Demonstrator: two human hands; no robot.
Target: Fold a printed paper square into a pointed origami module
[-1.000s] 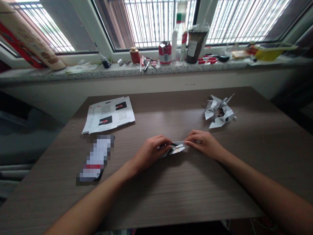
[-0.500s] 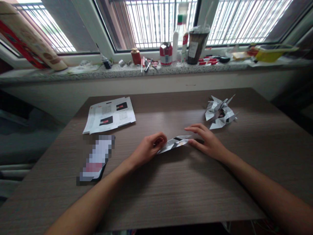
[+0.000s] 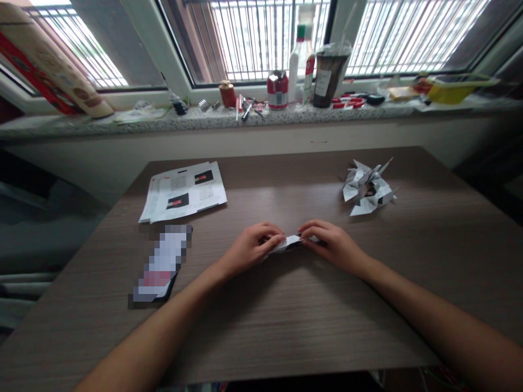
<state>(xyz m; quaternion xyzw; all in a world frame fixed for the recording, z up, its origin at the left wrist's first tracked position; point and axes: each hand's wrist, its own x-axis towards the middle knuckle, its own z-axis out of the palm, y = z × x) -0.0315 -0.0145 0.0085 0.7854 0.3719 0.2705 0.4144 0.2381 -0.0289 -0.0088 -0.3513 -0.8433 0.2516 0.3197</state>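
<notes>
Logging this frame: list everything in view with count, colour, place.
table: one, brown, foreground
folded paper strip: one, white and dark, table centre
printed sheets: at least two, white, far left tabletop
phone: one, pale and dark, pixelated, left tabletop
folded paper piece: one, whitish, far right tabletop
windowsill: one, grey, behind table
long package: one, beige and red, sill's left
coils: two, silvery, on sill
container: one, red, right of coils
can: one, red and silver, sill centre
bottle: at least one, whitish, right of can
cup: one, dark, right of bottle
tub: one, yellow, sill's right
small clutter: uncounted, mixed, along sill
windows: several, pale frames, behind sill
left hand: one, bare, strip's left end
right hand: one, bare, strip's right end
</notes>
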